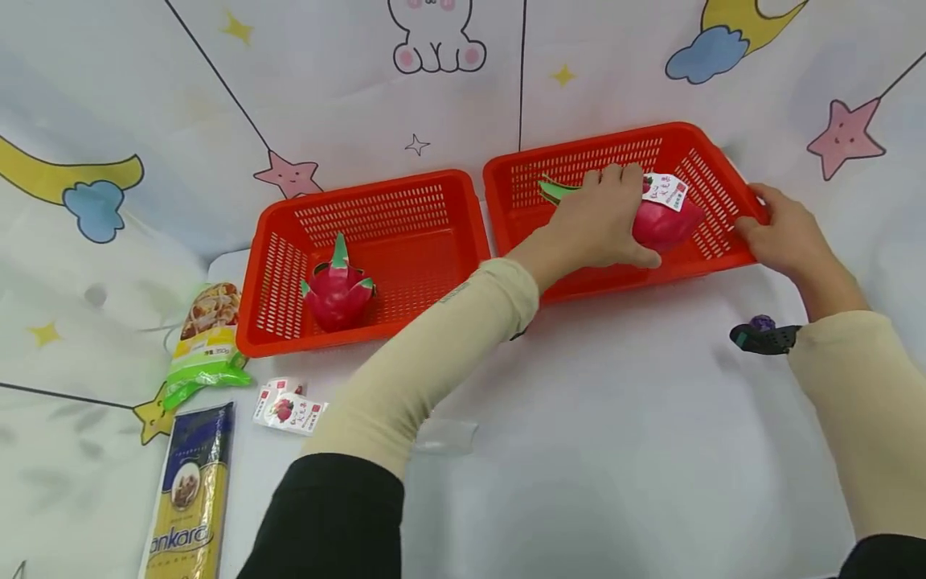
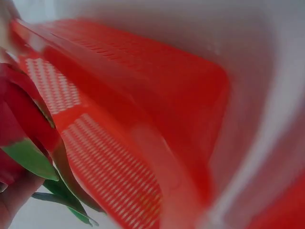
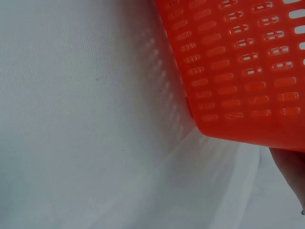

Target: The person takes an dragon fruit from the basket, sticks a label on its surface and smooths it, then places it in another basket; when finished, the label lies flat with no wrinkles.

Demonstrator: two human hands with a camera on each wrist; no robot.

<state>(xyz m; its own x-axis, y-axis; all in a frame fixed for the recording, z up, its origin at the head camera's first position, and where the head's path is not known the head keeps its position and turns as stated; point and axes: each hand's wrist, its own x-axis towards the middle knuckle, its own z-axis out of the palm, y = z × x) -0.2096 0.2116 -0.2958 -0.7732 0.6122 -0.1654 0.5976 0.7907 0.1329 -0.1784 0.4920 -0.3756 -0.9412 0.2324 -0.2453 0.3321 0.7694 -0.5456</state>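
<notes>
My left hand [image 1: 596,217] grips a pink dragon fruit [image 1: 667,227] in the right red basket [image 1: 579,287]. A white label [image 1: 665,191] lies on the fruit's skin, and green leaf tips show left of the fingers. Up close in the left wrist view, the dragon fruit [image 2: 14,114] shows its green scales beside the basket's slotted wall [image 2: 114,162]. At the basket's right end, my right hand [image 1: 788,233] holds the rim. Below the basket corner [image 3: 238,114], part of that hand [image 3: 289,167] appears in the right wrist view.
Another dragon fruit [image 1: 338,293] sits in the left red basket [image 1: 365,334]. Left of it are a green-and-yellow snack bag [image 1: 207,346] and a blue-and-gold Ankara packet [image 1: 190,498]. Printed labels [image 1: 288,407] and a clear plastic piece [image 1: 447,437] lie on the white table [image 1: 615,450].
</notes>
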